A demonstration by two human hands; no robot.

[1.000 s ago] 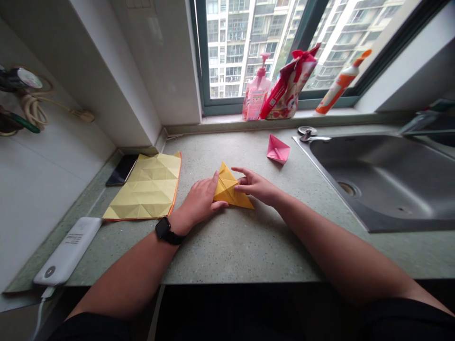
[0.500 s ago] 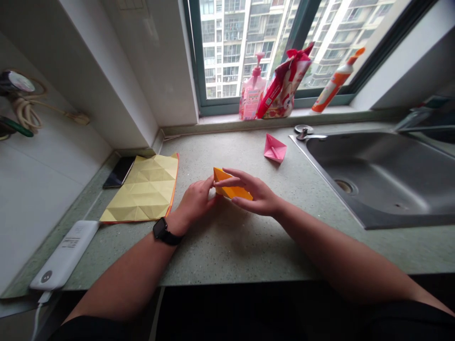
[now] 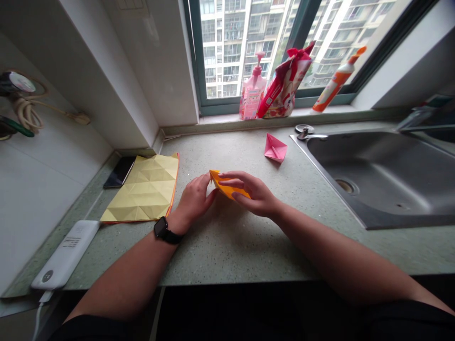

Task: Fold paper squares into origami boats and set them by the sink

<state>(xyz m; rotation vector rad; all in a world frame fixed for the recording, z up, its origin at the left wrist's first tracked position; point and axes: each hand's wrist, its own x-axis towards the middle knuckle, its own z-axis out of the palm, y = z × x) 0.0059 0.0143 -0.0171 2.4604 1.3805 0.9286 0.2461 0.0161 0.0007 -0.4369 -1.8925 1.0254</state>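
A folded orange origami piece point(image 3: 227, 187) hangs a little above the speckled stone countertop point(image 3: 227, 246), pinched between my hands. My left hand point(image 3: 195, 198) grips its left tip with the fingers curled. My right hand point(image 3: 250, 193) holds its long lower edge between thumb and fingers, covering most of the paper. A creased yellow paper sheet point(image 3: 144, 189) with an orange edge lies flat to the left of my left hand. A small pink origami piece point(image 3: 275, 148) stands farther ahead on the counter.
A steel sink point(image 3: 377, 175) fills the counter's right side, with a tap base point(image 3: 305, 131) at its back corner. A phone point(image 3: 119, 172) and a white power bank point(image 3: 66, 254) lie left. Soap, a red bag and an orange bottle stand on the window sill.
The orange piece has been lifted off the counter and turned, now showing a narrow folded edge. Both hands have closed around it, and the view has shifted slightly.
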